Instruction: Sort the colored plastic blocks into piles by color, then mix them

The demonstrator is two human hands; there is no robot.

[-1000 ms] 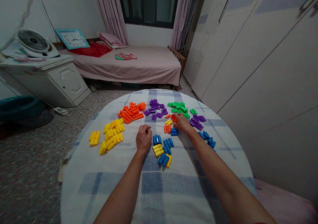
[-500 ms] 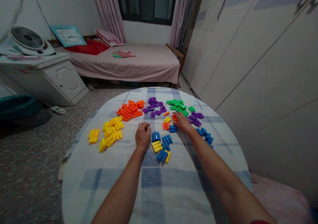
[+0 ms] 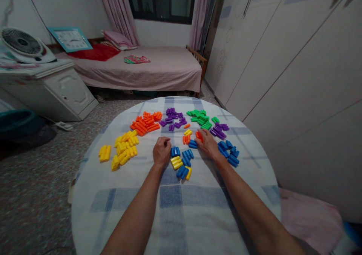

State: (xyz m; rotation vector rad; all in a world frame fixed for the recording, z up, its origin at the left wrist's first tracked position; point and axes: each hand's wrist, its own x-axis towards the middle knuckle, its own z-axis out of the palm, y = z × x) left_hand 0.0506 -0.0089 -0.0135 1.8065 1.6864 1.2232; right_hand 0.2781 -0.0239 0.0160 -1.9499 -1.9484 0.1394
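My right hand (image 3: 207, 144) pinches an orange plastic block (image 3: 199, 135) just above the table, its fingertips close to a blue block (image 3: 193, 144). Loosely curled into a fist, my left hand (image 3: 162, 151) rests on the cloth with nothing visible in it. Between the hands lies a ribbed group of blue blocks (image 3: 187, 155) and yellow blocks (image 3: 177, 162). Farther off in the middle are a small orange block group (image 3: 186, 139) and a yellow piece (image 3: 188, 132).
Around the round table (image 3: 118, 213) lie piles of yellow blocks (image 3: 124, 149), orange blocks (image 3: 145, 123), purple blocks (image 3: 173, 116), green blocks (image 3: 200, 118) and more blue blocks (image 3: 229, 153). Behind stand a bed (image 3: 158, 70) and a wardrobe (image 3: 283, 78); a fan (image 3: 22, 42) sits on a cabinet.
My right hand has shifted slightly nearer with the orange block, and more of the blue pile at right shows. The left hand stays curled in place. The whole view has moved a little.
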